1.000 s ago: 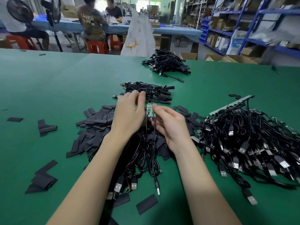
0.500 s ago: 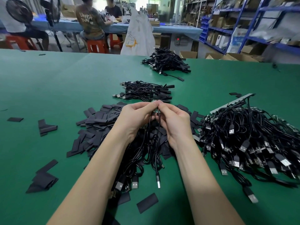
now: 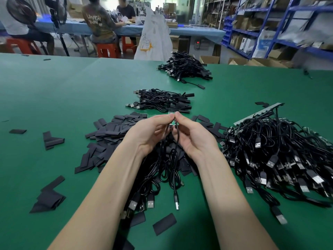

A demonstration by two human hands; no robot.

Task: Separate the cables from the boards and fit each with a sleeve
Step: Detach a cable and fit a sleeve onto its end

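My left hand (image 3: 150,133) and my right hand (image 3: 191,136) meet fingertip to fingertip above the table, both pinching a small green board (image 3: 173,121) at the end of black cables (image 3: 171,159). The cables hang down between my wrists, and one USB plug (image 3: 176,201) dangles near the table. Flat black sleeves (image 3: 110,134) lie scattered in a heap under and left of my hands. A big tangle of unsorted cables (image 3: 281,159) still on a board strip (image 3: 259,113) lies at the right.
Two piles of sleeved cables lie further back: a near pile (image 3: 162,101) and a far pile (image 3: 185,67). Loose sleeves lie at the left (image 3: 52,139) and front (image 3: 164,223). The green table (image 3: 63,91) stretches left. People sit at a blue table behind.
My hands closed together over the green board and lifted slightly, with the cables now hanging between them. A second ago the board stood exposed between my separated fingers.
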